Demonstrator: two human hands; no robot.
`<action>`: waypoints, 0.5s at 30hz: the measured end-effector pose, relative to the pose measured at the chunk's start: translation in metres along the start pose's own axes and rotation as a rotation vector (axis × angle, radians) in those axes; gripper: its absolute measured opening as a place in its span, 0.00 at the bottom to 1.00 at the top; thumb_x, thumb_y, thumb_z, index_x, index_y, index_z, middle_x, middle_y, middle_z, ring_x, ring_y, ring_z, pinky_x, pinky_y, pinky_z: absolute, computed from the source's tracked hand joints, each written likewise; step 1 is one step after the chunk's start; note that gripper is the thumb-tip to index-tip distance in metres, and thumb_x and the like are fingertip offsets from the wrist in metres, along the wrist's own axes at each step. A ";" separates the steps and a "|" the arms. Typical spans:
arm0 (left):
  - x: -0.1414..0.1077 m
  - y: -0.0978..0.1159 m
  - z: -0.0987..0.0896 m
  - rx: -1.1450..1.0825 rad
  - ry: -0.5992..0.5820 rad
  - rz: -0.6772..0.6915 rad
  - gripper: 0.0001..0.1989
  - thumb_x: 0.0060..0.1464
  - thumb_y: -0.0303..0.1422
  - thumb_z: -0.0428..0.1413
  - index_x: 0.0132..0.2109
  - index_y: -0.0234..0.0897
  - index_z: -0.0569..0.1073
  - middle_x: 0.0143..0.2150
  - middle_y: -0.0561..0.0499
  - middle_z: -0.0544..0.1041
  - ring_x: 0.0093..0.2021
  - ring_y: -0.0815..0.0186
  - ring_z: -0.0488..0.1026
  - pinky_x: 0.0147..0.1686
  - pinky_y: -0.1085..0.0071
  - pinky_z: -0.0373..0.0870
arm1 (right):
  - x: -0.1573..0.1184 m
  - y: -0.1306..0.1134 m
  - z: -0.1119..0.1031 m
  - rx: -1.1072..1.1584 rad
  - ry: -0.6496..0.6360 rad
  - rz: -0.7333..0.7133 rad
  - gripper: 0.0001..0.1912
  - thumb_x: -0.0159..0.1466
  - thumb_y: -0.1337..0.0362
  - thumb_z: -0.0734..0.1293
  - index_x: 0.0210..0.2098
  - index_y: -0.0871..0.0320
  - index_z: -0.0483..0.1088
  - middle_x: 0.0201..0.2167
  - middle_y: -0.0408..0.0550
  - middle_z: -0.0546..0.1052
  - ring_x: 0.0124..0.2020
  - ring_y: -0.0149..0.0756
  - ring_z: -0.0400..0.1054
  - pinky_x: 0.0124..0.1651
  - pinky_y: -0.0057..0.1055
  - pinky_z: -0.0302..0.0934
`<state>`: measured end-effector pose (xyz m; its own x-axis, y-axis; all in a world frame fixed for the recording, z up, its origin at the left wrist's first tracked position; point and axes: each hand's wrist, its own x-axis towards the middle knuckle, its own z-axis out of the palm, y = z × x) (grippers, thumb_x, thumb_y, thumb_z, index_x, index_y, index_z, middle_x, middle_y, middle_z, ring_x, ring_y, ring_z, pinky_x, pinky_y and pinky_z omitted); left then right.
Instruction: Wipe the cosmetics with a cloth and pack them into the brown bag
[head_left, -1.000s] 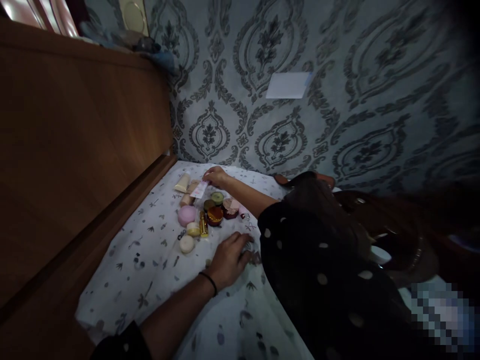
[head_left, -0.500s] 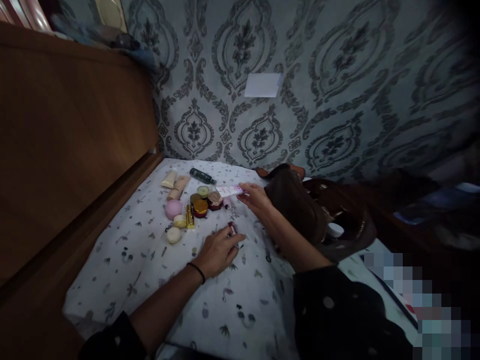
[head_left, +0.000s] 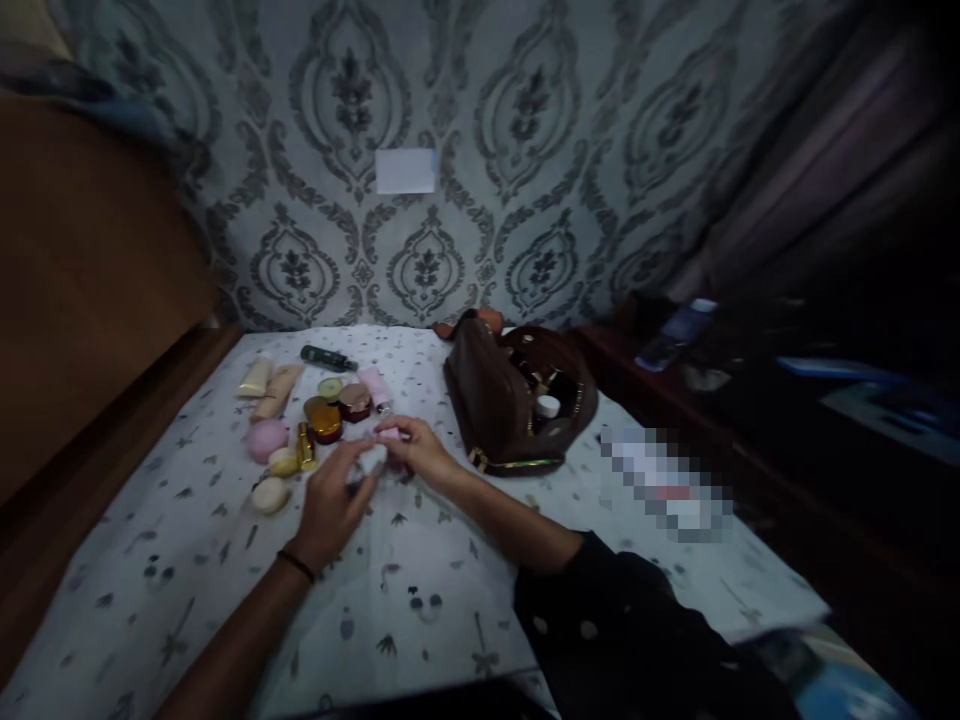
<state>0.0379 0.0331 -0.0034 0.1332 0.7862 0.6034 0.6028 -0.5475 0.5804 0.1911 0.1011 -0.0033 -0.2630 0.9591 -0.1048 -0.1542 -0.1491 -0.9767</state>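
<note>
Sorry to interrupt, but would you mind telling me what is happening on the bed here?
A person's left hand and right hand meet over a small pale item, too blurred to identify, above a patterned sheet. Beside them lie cosmetics: a pink round case, a gold-lidded jar, a pink tube and a dark bottle. An open brown bag sits to the right.

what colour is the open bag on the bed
Dark brown bag with gold trim, seen in the head view.

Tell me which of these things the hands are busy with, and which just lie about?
In hand:
left hand and right hand, meeting on a small pale item, too blurred to name.

Lying about:
pink tube
gold-lidded jar
pink round case
dark bottle
open brown bag
</note>
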 end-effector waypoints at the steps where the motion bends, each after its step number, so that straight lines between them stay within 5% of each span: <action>1: 0.002 -0.001 -0.003 -0.021 0.075 -0.070 0.10 0.60 0.36 0.53 0.48 0.40 0.71 0.44 0.48 0.78 0.45 0.61 0.75 0.47 0.66 0.72 | -0.008 0.003 0.000 -0.060 -0.058 -0.042 0.11 0.50 0.63 0.73 0.33 0.57 0.74 0.23 0.38 0.73 0.24 0.28 0.66 0.29 0.25 0.63; 3: 0.007 -0.004 -0.008 -0.068 0.170 -0.189 0.11 0.58 0.39 0.55 0.45 0.39 0.72 0.42 0.49 0.78 0.44 0.60 0.75 0.46 0.65 0.71 | -0.023 0.008 -0.001 -0.205 -0.057 -0.190 0.09 0.53 0.63 0.72 0.34 0.55 0.75 0.28 0.40 0.74 0.31 0.32 0.69 0.36 0.28 0.64; 7: 0.010 -0.009 -0.009 -0.128 0.232 -0.340 0.15 0.55 0.44 0.56 0.43 0.38 0.73 0.42 0.49 0.78 0.45 0.59 0.74 0.49 0.65 0.69 | -0.038 0.014 -0.008 -0.297 0.139 -0.416 0.10 0.58 0.59 0.70 0.37 0.56 0.74 0.35 0.44 0.74 0.39 0.35 0.68 0.44 0.31 0.62; 11: 0.011 -0.011 -0.006 -0.157 0.236 -0.410 0.15 0.53 0.45 0.56 0.42 0.38 0.73 0.42 0.49 0.77 0.45 0.59 0.74 0.48 0.66 0.69 | -0.035 0.018 -0.016 -0.172 0.352 -0.426 0.12 0.60 0.56 0.67 0.38 0.56 0.72 0.31 0.43 0.71 0.34 0.34 0.64 0.40 0.30 0.61; 15: 0.015 -0.014 -0.005 -0.215 0.275 -0.440 0.15 0.53 0.44 0.57 0.41 0.38 0.73 0.40 0.50 0.77 0.43 0.61 0.73 0.46 0.68 0.69 | -0.026 0.025 -0.016 0.082 0.390 -0.305 0.15 0.56 0.52 0.70 0.37 0.55 0.71 0.30 0.41 0.70 0.31 0.33 0.64 0.35 0.29 0.64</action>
<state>0.0269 0.0510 -0.0001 -0.3218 0.8659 0.3831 0.3779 -0.2535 0.8905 0.2097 0.0766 -0.0276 0.1788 0.9782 0.1057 -0.2472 0.1486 -0.9575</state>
